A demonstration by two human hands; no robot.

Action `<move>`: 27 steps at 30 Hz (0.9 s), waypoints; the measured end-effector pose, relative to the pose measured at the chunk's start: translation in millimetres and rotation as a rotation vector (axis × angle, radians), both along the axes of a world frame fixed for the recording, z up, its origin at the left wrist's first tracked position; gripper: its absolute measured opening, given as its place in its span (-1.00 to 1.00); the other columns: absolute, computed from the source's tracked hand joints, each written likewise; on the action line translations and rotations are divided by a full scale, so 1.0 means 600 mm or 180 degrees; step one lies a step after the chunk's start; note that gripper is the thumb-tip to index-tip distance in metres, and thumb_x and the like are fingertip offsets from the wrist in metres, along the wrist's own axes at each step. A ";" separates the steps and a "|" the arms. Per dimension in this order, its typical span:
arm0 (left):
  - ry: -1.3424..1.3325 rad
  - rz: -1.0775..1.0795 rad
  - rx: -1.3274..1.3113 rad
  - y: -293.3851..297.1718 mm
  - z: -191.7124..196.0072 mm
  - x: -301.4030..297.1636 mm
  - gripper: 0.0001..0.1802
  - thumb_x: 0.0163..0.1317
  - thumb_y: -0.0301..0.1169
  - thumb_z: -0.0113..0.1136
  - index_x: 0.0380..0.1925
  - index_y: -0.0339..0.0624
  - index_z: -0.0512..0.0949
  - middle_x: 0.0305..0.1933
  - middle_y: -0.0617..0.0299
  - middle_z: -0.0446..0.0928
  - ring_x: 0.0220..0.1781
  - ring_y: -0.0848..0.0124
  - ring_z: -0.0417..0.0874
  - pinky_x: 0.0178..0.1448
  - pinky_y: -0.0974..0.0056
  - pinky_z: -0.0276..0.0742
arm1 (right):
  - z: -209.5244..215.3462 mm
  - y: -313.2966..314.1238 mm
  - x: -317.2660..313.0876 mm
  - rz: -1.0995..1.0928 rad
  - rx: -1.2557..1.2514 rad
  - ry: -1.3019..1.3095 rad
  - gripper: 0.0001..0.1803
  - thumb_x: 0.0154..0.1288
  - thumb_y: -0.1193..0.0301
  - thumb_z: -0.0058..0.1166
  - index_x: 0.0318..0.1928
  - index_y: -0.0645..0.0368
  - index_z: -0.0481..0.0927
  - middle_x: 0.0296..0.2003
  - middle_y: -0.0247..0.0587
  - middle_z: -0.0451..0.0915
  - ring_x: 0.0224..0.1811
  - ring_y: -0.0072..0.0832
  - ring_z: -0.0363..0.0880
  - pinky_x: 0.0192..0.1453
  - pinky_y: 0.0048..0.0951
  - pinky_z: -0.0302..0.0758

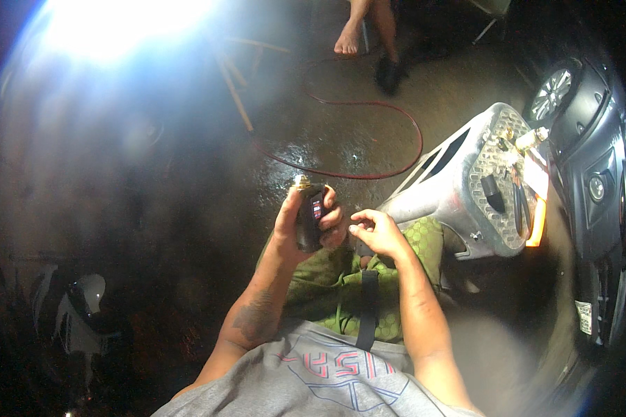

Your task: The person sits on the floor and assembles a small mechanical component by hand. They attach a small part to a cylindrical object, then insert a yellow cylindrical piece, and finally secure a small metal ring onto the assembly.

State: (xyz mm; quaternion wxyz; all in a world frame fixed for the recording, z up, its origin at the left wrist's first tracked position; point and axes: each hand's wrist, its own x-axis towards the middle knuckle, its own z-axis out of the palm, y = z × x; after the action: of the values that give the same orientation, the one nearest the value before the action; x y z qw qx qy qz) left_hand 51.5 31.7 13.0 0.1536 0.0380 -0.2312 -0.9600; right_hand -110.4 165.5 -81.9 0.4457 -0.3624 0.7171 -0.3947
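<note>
- Left hand (306, 222) is wrapped around a small dark handheld device (310, 217), upright at chest height over the lap, thumb side toward its little red-lit panel.
- Right hand (377, 231) hovers just beside it, fingers curled narrow with thumb and forefinger pinched close; whether something tiny sits between them, I cannot tell.
- A brass-coloured tip (300, 181) pokes from the top of the device.
- Risk, as I judge it: the grip is one-handed above a wet concrete floor (341, 146). A slip sends the device onto hard, damp ground.
- Another risk: the red hose (368, 104) loops across the floor near another person's bare foot (348, 38), a likely trip hazard.
- The grey perforated tool tray (490, 184) sits at the right elbow, holding pliers and small parts; a careless swing could knock it.
- Hard to read: a strong glare (111, 28) washes out the upper left, and haze veils the whole left half.
- A pale shape (80, 313) lower left is too murky to name.
- The dark car (591, 153) at right is cut off by the rim.
</note>
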 end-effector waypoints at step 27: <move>-0.2207 0.3345 -0.4138 0.004 0.105 0.067 -0.53 0.16 -0.21 0.59 -0.22 -0.18 0.45 -0.42 0.43 0.46 -0.40 0.64 0.42 -0.32 0.43 0.41 | -0.023 0.008 0.000 -0.0027 0.0138 -0.0102 -0.65 0.30 0.35 0.36 0.05 0.22 0.69 -0.24 -0.31 0.71 -0.27 -0.63 0.56 -0.10 -0.47 0.57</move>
State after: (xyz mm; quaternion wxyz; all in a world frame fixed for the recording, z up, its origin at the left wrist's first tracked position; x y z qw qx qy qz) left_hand 91.5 34.3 76.1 0.4850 0.3315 -0.7140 -0.3809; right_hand -110.6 170.1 -96.0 0.4632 -0.3432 0.7198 -0.3867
